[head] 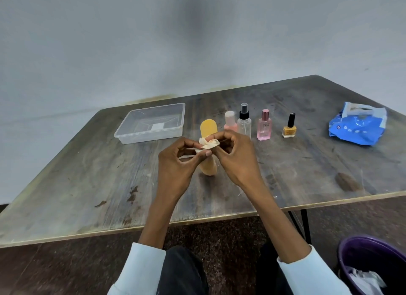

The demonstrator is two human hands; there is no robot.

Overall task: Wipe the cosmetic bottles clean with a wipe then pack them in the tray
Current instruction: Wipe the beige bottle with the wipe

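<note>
Both my hands hold a crumpled beige wipe (208,144) over the middle of the table. My left hand (175,165) pinches it from the left and my right hand (236,156) from the right. Right behind the wipe stands a tan bottle with an orange cap (208,127); my hands cover its middle, and I cannot tell whether the wipe touches it. To its right stand in a row a pink bottle (230,119), a clear spray bottle (244,124), a pink perfume bottle (264,129) and a yellow nail polish (289,129). The clear plastic tray (123,135) sits at the back left with no bottles in it.
A blue pack of wipes (358,127) lies at the far right of the wooden table (98,185). A purple bin (351,250) holding crumpled white wipes stands on the floor at the lower right. A wall runs behind the table.
</note>
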